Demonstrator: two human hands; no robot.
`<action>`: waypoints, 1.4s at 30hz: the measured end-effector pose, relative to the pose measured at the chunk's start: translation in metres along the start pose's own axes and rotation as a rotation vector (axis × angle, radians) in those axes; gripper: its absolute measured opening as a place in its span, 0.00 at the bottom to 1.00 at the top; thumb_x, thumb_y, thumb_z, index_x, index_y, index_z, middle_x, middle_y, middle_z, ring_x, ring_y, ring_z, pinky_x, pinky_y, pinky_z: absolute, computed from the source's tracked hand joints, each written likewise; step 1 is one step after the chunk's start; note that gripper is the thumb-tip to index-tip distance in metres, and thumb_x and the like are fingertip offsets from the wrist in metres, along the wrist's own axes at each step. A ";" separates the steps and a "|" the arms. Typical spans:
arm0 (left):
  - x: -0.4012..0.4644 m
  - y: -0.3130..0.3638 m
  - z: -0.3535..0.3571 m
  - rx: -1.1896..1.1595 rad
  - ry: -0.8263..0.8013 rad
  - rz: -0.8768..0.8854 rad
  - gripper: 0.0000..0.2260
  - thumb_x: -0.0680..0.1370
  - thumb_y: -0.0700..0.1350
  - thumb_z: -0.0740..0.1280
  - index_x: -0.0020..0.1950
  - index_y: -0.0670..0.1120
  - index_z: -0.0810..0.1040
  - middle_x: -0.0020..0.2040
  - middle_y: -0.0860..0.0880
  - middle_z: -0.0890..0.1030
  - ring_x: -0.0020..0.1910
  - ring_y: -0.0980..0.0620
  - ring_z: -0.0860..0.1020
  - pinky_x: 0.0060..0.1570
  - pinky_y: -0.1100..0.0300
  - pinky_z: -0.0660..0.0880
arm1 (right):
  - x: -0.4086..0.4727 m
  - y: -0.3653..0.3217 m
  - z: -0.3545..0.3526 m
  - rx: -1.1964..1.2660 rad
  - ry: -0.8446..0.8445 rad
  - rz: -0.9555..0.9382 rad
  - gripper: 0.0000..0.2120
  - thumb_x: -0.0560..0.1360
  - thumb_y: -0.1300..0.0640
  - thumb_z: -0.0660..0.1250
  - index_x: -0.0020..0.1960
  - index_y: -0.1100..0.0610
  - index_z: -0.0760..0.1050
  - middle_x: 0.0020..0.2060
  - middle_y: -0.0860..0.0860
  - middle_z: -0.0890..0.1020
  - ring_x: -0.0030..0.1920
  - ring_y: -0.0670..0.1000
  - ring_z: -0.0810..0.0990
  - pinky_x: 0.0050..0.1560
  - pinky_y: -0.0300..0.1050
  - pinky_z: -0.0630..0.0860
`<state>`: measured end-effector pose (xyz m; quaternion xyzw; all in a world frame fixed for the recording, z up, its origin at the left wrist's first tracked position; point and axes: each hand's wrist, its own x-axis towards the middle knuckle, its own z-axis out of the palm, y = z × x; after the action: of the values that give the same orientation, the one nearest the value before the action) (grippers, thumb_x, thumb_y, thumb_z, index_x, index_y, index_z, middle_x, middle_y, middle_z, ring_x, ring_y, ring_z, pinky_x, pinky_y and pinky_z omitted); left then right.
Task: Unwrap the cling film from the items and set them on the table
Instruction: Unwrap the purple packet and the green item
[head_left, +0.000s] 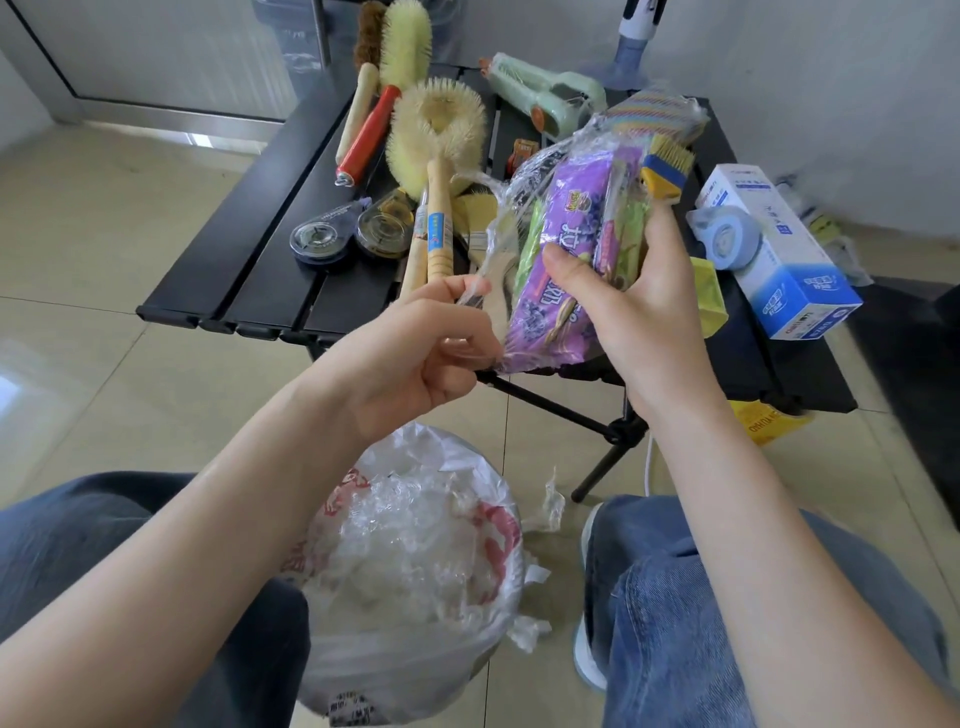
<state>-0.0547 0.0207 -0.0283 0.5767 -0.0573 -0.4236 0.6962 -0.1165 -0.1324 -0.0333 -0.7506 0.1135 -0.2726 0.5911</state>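
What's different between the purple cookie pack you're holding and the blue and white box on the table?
The purple cookie pack is held up by the right hand; the blue and white cardboard box lies on the black folding table. The pack still has clear cling film on it, pulled by the left hand; no film shows on the box. The pack looks soft, the box stiff. Both are long and printed.
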 end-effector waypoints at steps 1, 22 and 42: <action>0.001 0.000 -0.001 0.019 0.014 -0.005 0.16 0.73 0.26 0.57 0.44 0.49 0.68 0.35 0.50 0.61 0.26 0.57 0.60 0.18 0.70 0.54 | 0.000 -0.001 0.000 -0.010 0.006 -0.001 0.19 0.73 0.58 0.73 0.60 0.55 0.69 0.53 0.47 0.81 0.54 0.44 0.81 0.59 0.45 0.77; 0.006 -0.006 -0.007 0.547 0.252 0.459 0.10 0.76 0.46 0.70 0.48 0.43 0.71 0.28 0.50 0.61 0.21 0.59 0.60 0.21 0.70 0.59 | -0.007 0.003 0.009 0.036 -0.138 0.118 0.14 0.73 0.63 0.71 0.57 0.53 0.75 0.46 0.47 0.84 0.46 0.46 0.84 0.50 0.45 0.81; 0.003 0.002 -0.013 0.510 0.346 0.579 0.23 0.82 0.52 0.58 0.41 0.32 0.67 0.35 0.45 0.61 0.29 0.53 0.58 0.25 0.63 0.57 | -0.006 0.002 0.008 0.165 -0.348 0.359 0.25 0.73 0.56 0.71 0.67 0.52 0.65 0.53 0.57 0.82 0.49 0.50 0.83 0.49 0.48 0.78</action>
<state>-0.0439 0.0286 -0.0321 0.7533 -0.2023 -0.0797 0.6208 -0.1166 -0.1235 -0.0379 -0.7032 0.1189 -0.0386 0.6999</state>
